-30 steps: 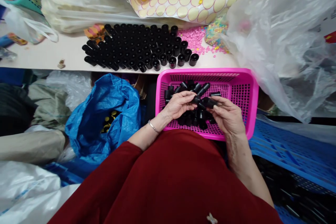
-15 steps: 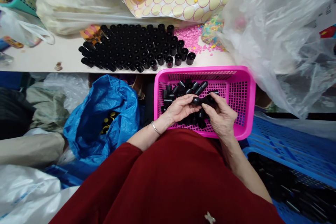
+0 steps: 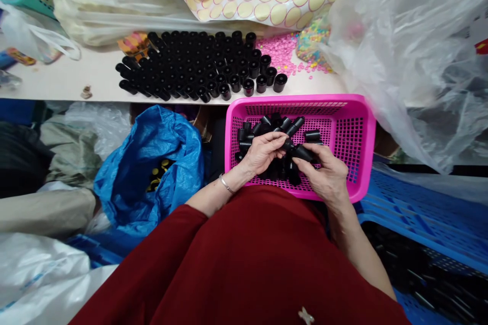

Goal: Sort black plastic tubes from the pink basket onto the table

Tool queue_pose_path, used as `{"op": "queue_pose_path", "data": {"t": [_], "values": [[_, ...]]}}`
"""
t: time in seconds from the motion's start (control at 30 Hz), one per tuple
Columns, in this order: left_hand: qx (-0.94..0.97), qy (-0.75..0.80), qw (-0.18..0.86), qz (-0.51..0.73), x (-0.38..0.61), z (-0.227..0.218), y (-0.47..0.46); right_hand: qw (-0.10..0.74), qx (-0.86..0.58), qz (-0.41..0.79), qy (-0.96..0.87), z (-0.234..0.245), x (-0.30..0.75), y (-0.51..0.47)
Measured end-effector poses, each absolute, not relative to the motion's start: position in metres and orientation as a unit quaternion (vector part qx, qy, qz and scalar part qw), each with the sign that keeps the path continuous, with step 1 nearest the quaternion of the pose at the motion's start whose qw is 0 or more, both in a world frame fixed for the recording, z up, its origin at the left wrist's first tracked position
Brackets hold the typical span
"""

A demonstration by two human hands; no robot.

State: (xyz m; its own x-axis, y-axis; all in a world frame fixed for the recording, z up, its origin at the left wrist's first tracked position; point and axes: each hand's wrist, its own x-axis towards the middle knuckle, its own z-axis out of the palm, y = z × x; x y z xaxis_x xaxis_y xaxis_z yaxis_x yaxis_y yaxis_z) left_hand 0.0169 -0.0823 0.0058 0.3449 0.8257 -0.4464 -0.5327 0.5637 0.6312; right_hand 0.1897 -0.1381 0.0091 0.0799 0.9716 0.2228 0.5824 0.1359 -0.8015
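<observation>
Over a pink basket (image 3: 368, 157), my left hand (image 3: 265, 153) pinches a small black plastic piece (image 3: 287, 146) between thumb and fingers. A short black plastic tube (image 3: 304, 153) is gripped in my right hand (image 3: 327, 171), tilted, its left end meeting the small piece. Whether the two are joined I cannot tell. Below my hands, several loose black tubes (image 3: 295, 126) lie jumbled in the basket. On the white table (image 3: 102, 78) behind it, many similar black tubes (image 3: 247, 86) stand packed in rows, some leaning at the left.
To the left is an open blue bag (image 3: 114, 183) with black and yellow pieces inside. Pink beads (image 3: 280, 53) lie beside the rows, and a clear plastic bag (image 3: 396, 45) droops over the table edge at right. A blue crate (image 3: 427, 223) holds black parts at lower right.
The tube in my right hand has turned from end-on to lying slantwise, and the right fingers have shifted lower on it. A loose tube in the basket behind that hand is now uncovered.
</observation>
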Motion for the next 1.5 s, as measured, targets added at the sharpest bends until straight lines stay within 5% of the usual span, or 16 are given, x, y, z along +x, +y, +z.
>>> {"op": "queue_pose_path", "data": {"t": [0.9,1.23,1.37,1.5], "values": [[0.321,0.418,0.728,0.439,0.019,-0.008,-0.091,0.414,-0.589,0.248,-0.649,0.007,0.186,-0.138],[0.578,0.355,0.612,0.406,0.024,-0.018,-0.103,0.47,-0.549,0.174,-0.668,-0.019,0.174,-0.136],[0.535,0.469,0.567,0.415,0.012,-0.008,-0.102,0.45,-0.54,0.206,-0.681,-0.028,0.171,-0.134],[0.493,0.583,0.406,0.503,-0.044,0.009,-0.079,0.437,-0.52,0.222,-0.699,-0.032,0.177,-0.126]]}}
